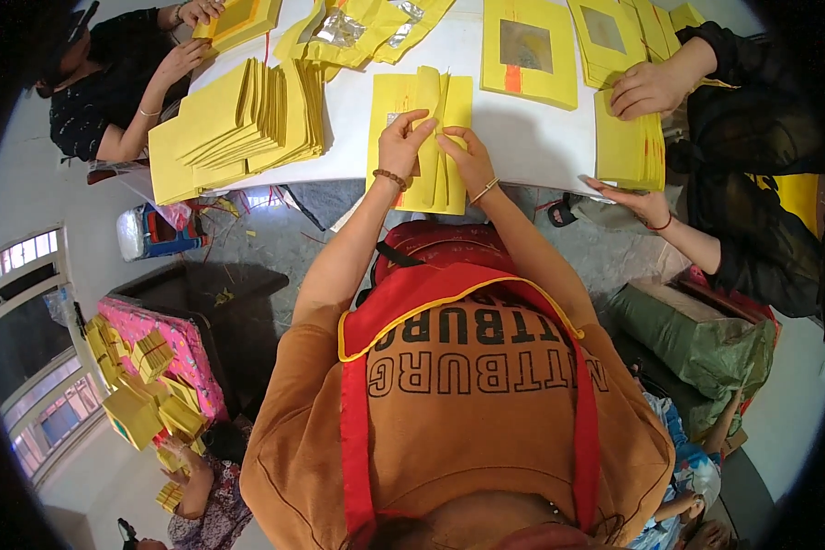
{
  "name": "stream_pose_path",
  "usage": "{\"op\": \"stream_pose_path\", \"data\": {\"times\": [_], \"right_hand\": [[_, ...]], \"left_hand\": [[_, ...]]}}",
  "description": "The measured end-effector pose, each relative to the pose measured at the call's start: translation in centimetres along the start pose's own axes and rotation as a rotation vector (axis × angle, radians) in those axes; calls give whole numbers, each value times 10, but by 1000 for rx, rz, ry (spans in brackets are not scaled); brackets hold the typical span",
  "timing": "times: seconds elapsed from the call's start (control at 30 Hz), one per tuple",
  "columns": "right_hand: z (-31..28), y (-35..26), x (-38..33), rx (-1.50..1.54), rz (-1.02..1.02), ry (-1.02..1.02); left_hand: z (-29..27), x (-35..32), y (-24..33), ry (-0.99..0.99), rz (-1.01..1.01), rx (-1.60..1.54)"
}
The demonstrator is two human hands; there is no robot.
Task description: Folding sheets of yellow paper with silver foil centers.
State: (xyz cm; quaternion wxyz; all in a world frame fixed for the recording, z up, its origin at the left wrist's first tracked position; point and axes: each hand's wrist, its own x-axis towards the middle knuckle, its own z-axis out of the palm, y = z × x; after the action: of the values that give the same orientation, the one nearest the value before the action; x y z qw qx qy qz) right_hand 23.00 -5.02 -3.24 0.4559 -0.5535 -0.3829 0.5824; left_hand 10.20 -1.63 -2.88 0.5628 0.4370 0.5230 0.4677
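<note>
A white counter spreads across the top of the scene, ringed by seated people working with yellow paper. At ten o'clock lies a big fanned stack of yellow sheets, spread so each edge can be picked off. At two o'clock a co-worker's hand presses down a squared pile, likely to keep it aligned. At twelve o'clock, at the counter's near edge, sits the folded yellow sheet. The person's left hand pins it flat, fingers closed on the fold; the right hand pinches the neighbouring pleat, steadying the crease.
</note>
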Motion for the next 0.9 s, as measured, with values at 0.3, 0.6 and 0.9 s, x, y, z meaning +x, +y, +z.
{"op": "stream_pose_path", "data": {"times": [0.3, 0.6, 0.9], "right_hand": [[7, 11, 4, -6, -325, 221], [2, 1, -2, -219, -207, 14], [3, 2, 2, -182, -199, 41]], "left_hand": [[-1, -2, 5, -4, -40, -211], [-1, -4, 15, 35, -115, -279], [-2, -1, 12, 41, -181, -340]]}}
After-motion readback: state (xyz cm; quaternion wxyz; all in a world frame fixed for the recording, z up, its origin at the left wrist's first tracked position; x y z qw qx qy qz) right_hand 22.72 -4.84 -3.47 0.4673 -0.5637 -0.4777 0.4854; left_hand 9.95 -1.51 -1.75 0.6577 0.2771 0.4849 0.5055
